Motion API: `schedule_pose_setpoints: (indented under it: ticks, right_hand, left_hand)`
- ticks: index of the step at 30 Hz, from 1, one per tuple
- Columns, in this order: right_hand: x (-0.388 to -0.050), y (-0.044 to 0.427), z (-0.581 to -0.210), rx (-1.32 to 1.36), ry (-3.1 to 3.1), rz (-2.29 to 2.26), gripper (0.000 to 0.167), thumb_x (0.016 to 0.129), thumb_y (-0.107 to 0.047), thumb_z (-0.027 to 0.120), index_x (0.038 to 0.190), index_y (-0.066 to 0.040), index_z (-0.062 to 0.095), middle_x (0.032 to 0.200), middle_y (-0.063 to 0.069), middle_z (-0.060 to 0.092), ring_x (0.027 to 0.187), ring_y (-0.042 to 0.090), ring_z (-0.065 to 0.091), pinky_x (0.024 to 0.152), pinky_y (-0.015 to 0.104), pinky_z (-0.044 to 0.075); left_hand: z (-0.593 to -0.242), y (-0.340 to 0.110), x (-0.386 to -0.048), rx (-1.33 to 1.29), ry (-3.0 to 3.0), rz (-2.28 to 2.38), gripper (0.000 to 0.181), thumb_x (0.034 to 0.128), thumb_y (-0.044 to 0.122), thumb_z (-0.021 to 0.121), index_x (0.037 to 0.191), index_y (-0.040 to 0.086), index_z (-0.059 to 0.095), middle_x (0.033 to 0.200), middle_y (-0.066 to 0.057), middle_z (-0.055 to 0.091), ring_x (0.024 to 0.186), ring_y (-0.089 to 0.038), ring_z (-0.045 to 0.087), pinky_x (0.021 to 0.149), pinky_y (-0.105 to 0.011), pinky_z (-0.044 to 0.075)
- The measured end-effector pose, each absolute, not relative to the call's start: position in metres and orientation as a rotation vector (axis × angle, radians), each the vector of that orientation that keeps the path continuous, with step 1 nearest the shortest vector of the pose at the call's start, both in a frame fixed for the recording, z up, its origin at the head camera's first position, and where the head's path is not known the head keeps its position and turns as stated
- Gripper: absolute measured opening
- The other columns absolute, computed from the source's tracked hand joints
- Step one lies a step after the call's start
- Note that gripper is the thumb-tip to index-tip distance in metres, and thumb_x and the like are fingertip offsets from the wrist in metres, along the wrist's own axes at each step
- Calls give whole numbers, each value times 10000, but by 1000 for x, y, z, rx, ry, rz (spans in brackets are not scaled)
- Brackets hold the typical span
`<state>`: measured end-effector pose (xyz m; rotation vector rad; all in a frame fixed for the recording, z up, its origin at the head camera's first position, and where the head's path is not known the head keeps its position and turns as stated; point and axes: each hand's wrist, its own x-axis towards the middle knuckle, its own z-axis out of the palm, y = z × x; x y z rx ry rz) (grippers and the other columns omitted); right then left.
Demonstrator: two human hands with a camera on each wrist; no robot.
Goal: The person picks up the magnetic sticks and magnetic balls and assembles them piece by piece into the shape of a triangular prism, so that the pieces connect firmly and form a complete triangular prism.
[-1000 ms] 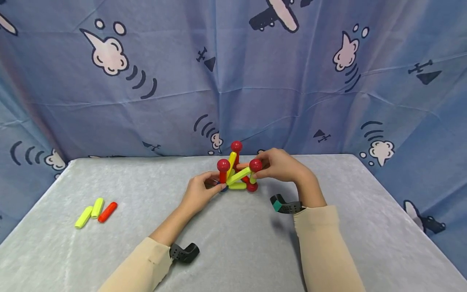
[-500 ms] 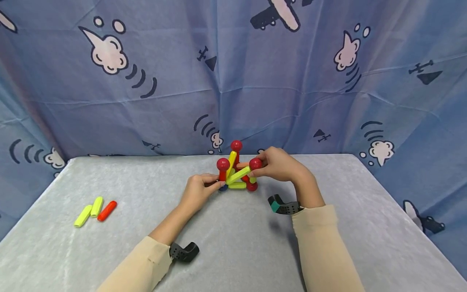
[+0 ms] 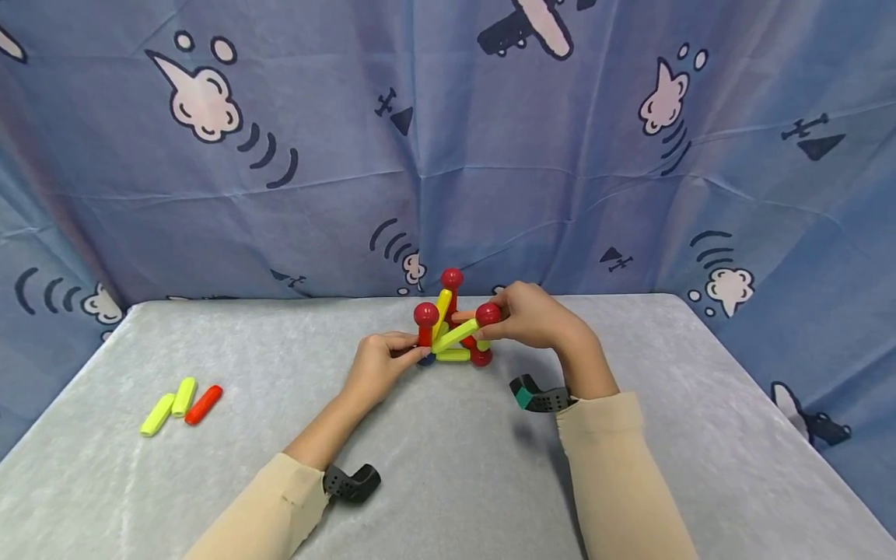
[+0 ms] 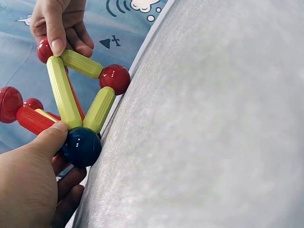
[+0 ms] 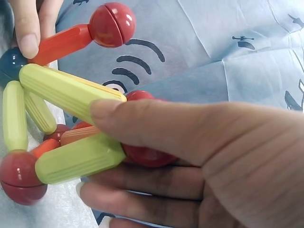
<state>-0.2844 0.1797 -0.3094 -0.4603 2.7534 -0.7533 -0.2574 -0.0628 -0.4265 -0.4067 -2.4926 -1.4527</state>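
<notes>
A toy structure of ribbed rods and balls stands mid-table toward the back in the head view. My left hand point(image 3: 379, 369) grips its near left corner, thumb at the joint between an upright red rod point(image 4: 34, 119) and the dark blue ball point(image 4: 82, 147). At the upper right corner, my right hand point(image 3: 535, 317) pinches a red ball point(image 3: 488, 313), its thumb over the end of a slanting yellow-green rod point(image 5: 64, 90). That rod runs down to the blue ball. A lower red ball point(image 4: 114, 79) joins two more yellow-green rods. My right thumb partly hides the pinched ball in the right wrist view.
Two loose yellow-green rods point(image 3: 157, 414) and a loose red rod point(image 3: 204, 404) lie at the left of the grey-covered table point(image 3: 448, 482). A blue patterned curtain point(image 3: 315, 155) hangs right behind the table's back edge.
My right thumb and wrist have shifted slightly left, the thumb now over the slanting rod's upper end. My left hand keeps its grip, and the structure stays in place.
</notes>
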Motion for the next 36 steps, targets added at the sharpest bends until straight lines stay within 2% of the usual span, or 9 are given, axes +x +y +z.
schedule_pose_setpoints:
  ticks: [9, 13, 17, 20, 23, 27, 30, 33, 36]
  right_hand:
    - [-287, 183, -316, -536, 2723, -791, 275, 850, -295, 821, 968, -55, 754, 830, 71, 647, 736, 202, 545, 634, 276, 449]
    - [-293, 194, -329, -618, 2639, -836, 287, 821, -266, 845, 1020, -74, 766, 895, 59, 731, 770, 175, 617, 712, 290, 513]
    - [-302, 203, -351, -704, 2516, -995, 435, 796, -182, 868, 1204, -105, 738, 1015, 80, 780, 839, 192, 707, 820, 326, 583]
    - [-309, 204, -370, -741, 2429, -1128, 574, 792, -157, 870, 1332, -149, 676, 1112, 89, 768, 919, 220, 705, 868, 353, 576]
    - [-315, 203, -387, -725, 2387, -1189, 504, 805, -195, 864, 1280, -145, 704, 1074, 86, 759, 928, 204, 665, 845, 333, 544]
    - [-318, 200, -399, -691, 2328, -1215, 355, 819, -176, 845, 1142, -71, 740, 1014, 89, 751, 850, 179, 669, 737, 304, 537]
    - [-316, 193, -398, -722, 2240, -1197, 352, 855, -159, 806, 1184, -58, 728, 1121, 121, 759, 861, 153, 700, 701, 304, 563]
    - [-315, 182, -397, -760, 2141, -1174, 390, 897, -187, 769, 1260, -62, 702, 1238, 131, 730, 931, 125, 715, 737, 315, 586]
    - [-313, 172, -398, -725, 2103, -1206, 357, 917, -211, 749, 1234, -53, 708, 1210, 121, 742, 929, 143, 733, 759, 331, 602]
  left_hand:
    - [-427, -65, -259, -385, -2517, -1461, 243, 863, 167, 808, 1069, 39, 795, 1054, -111, 786, 948, -220, 740, 811, -344, 612]
    - [-425, -66, -260, -393, -2585, -1444, 285, 866, 186, 807, 1112, 45, 780, 1086, -107, 778, 950, -213, 731, 842, -367, 605]
    - [-423, -69, -262, -423, -2692, -1413, 359, 860, 200, 814, 1177, 44, 749, 1134, -101, 765, 1001, -209, 723, 908, -382, 592]
    - [-420, -73, -262, -429, -2765, -1385, 395, 865, 214, 809, 1214, 46, 729, 1166, -95, 756, 1025, -207, 719, 942, -395, 581]
    - [-417, -80, -264, -396, -2816, -1357, 394, 878, 238, 796, 1222, 61, 727, 1177, -86, 755, 1003, -205, 721, 933, -407, 580]
    - [-413, -91, -269, -337, -2845, -1320, 372, 894, 246, 779, 1214, 62, 730, 1160, -91, 758, 989, -222, 728, 914, -413, 581]
    - [-410, -97, -274, -275, -2860, -1319, 380, 905, 236, 767, 1231, 48, 716, 1151, -112, 756, 1035, -249, 729, 918, -406, 583]
    - [-403, -105, -279, -207, -2894, -1284, 385, 909, 229, 759, 1245, 49, 707, 1150, -126, 755, 1068, -272, 719, 902, -410, 583]
    - [-392, -116, -281, -206, -2960, -1159, 382, 906, 226, 752, 1246, 58, 707, 1159, -129, 755, 1113, -294, 701, 949, -454, 557]
